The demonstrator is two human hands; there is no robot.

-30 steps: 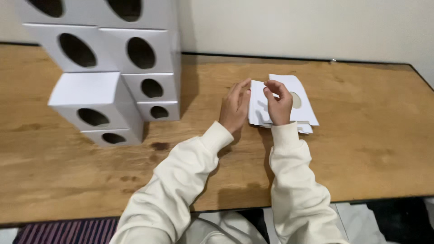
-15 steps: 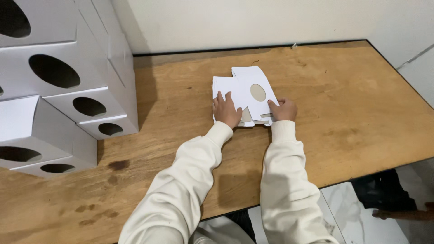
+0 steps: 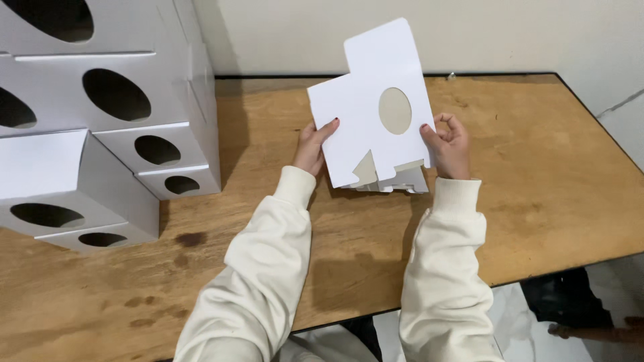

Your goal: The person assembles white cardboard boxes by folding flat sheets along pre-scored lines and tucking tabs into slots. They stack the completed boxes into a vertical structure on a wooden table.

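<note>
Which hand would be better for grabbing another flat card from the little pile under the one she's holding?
Probably the right hand. It grips the flat white box blank closer above the pile of blanks; the left hand sits farther off.

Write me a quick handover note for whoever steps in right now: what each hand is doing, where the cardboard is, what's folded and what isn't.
Left hand: grips the left edge of the flat blank.
Right hand: grips its right edge.
The blank, white with an oval hole, is held up above the table, unfolded.
More flat blanks lie under it on the table.
Done: folded boxes with oval holes are stacked at the left.
Left: the held blank and the pile beneath are not yet folded.
</note>
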